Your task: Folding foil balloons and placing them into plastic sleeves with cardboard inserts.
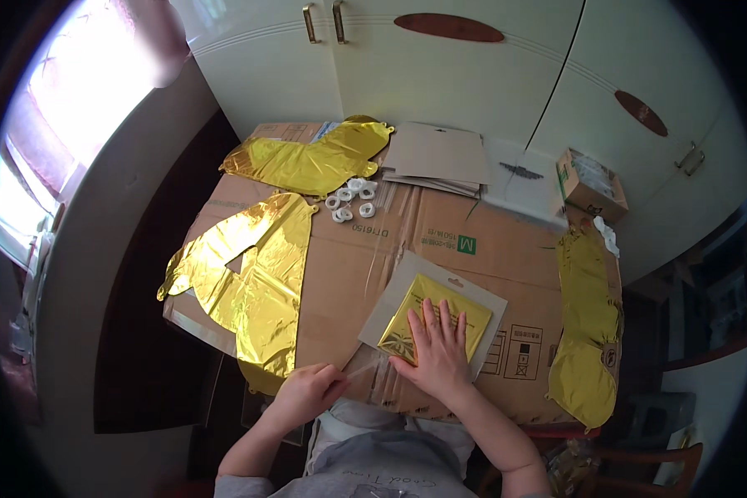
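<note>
On the cardboard near me lies a flat grey card (377, 321) with a folded gold foil balloon (413, 300) on it. My right hand (438, 350) rests palm down on the folded foil, fingers stretched out and apart. To its left, my left hand (314, 390) is closed in a pinch at the table's front edge. From its fingertips a thin clear plastic strip (363, 370) runs toward the card's lower left corner. Whether the strip is joined to a clear bag around the card, I cannot tell.
Flat gold foil balloons lie at the left (278, 282), back left (307, 162) and right edge (585, 324). Several small white rings (344, 195) sit near a stack of grey cards (438, 153). An open box (593, 184) holds clear plastic bags. White cabinets (456, 75) stand behind.
</note>
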`<state>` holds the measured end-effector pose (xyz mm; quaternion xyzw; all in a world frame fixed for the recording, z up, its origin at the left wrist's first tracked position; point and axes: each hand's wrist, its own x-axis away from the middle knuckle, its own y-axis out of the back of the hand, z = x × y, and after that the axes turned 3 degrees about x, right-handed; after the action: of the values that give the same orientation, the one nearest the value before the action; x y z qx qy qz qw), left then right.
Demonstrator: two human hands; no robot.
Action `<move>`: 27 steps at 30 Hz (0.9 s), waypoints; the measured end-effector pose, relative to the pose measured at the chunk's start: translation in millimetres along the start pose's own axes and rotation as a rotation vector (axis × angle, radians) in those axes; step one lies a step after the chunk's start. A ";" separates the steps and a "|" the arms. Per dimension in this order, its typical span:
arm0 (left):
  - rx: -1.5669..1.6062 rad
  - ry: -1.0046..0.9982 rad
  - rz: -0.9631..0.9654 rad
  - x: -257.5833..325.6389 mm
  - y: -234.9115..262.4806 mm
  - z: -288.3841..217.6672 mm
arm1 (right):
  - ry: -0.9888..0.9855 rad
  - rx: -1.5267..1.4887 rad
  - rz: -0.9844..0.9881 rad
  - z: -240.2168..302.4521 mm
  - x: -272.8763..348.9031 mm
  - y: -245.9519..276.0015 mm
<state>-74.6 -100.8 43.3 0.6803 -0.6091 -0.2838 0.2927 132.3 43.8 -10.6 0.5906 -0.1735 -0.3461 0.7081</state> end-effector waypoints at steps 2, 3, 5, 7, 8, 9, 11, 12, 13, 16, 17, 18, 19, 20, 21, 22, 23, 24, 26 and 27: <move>-0.042 -0.036 -0.064 1.9 -12.1 5.8 | 0.007 0.000 -0.008 0.3 0.7 -1.0; -0.071 -0.055 -0.096 0.9 -15.5 6.7 | 0.008 -0.004 -0.012 0.3 0.1 -0.1; -0.130 -0.095 -0.156 -0.9 -21.1 7.9 | 0.014 -0.007 -0.025 0.5 0.7 0.1; -0.204 -0.130 -0.183 -2.6 -27.0 10.7 | 0.026 -0.002 -0.044 0.0 0.2 -1.3; -0.241 -0.147 -0.196 -3.6 -29.7 11.5 | 0.027 0.006 -0.059 -0.2 0.0 -1.1; -0.261 -0.156 -0.194 -3.7 -31.7 10.9 | 0.031 0.011 -0.072 0.5 0.2 -1.2; -0.300 -0.173 -0.190 -4.7 -36.6 8.6 | 0.055 0.021 -0.089 1.9 1.0 0.3; -0.314 -0.159 -0.209 -6.5 -38.9 7.3 | 0.078 0.027 -0.094 3.4 1.1 3.0; -0.327 -0.145 -0.228 -9.4 -41.2 5.6 | 0.101 0.033 -0.098 4.3 1.1 4.6; -0.340 -0.159 -0.261 -23.6 -46.8 6.8 | 0.179 0.008 -0.081 4.7 -0.1 5.1; -0.340 -0.173 -0.268 -28.9 -48.4 8.6 | 0.192 0.004 -0.086 4.9 -0.1 4.1; -0.311 -0.168 -0.271 -33.8 -50.4 9.7 | 0.204 0.002 -0.092 4.3 -0.1 2.6; -0.282 -0.163 -0.274 -38.2 -52.2 10.6 | 0.216 0.001 -0.097 4.1 0.0 1.4; -0.253 -0.158 -0.276 -40.6 -52.8 10.7 | 0.217 0.003 -0.096 4.9 -0.2 0.8; -0.226 -0.155 -0.251 -42.2 -52.5 11.0 | 0.211 0.006 -0.094 5.4 0.4 -0.2; -0.199 -0.152 -0.226 -43.0 -51.3 12.3 | 0.205 0.008 -0.093 5.2 0.8 -0.4; -0.172 -0.148 -0.200 -44.0 -50.2 13.3 | 0.205 0.010 -0.097 4.1 0.8 0.2; -0.185 -0.153 -0.170 -43.8 -46.7 11.7 | 0.206 0.007 -0.100 4.0 0.7 0.0; -0.209 -0.161 -0.109 -45.5 -36.7 6.3 | 0.202 0.005 -0.104 3.6 0.7 -0.3; -0.238 -0.181 -0.082 -47.2 -33.5 7.2 | 0.203 0.007 -0.104 3.3 0.4 0.4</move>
<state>-62.3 -51.2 15.0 0.6365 -0.5670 -0.4259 0.3032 130.5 41.2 -9.5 0.6332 -0.0712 -0.3203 0.7010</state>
